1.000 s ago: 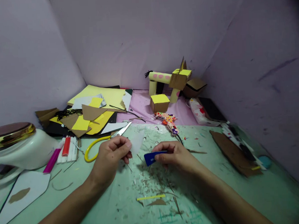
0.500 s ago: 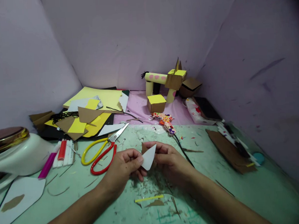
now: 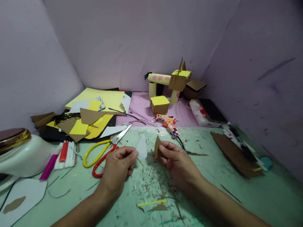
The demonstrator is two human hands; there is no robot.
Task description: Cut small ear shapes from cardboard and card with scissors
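My left hand (image 3: 118, 167) pinches a small pointed white paper piece (image 3: 142, 147) between thumb and fingers, just above the green table (image 3: 247, 196). A little to its right, my right hand (image 3: 176, 161) pinches a small brown cardboard piece (image 3: 157, 147) of similar shape, held upright. The two pieces are apart by a small gap. Yellow-and-red handled scissors (image 3: 104, 151) lie on the table just left of my left hand.
Markers (image 3: 62, 155) and a white gold-lidded container (image 3: 16, 151) sit at the left. Yellow and brown card sheets (image 3: 90, 113) are piled behind. A cardboard animal model (image 3: 169, 83), a small yellow-topped box (image 3: 160, 104), a patterned glue gun (image 3: 168, 123) and brown card (image 3: 235, 153) lie beyond and right. Scraps litter the table.
A second ago my right hand held a blue object; it is gone from view. The white and brown pieces were together between both hands, and now they are pulled apart, one in each hand.
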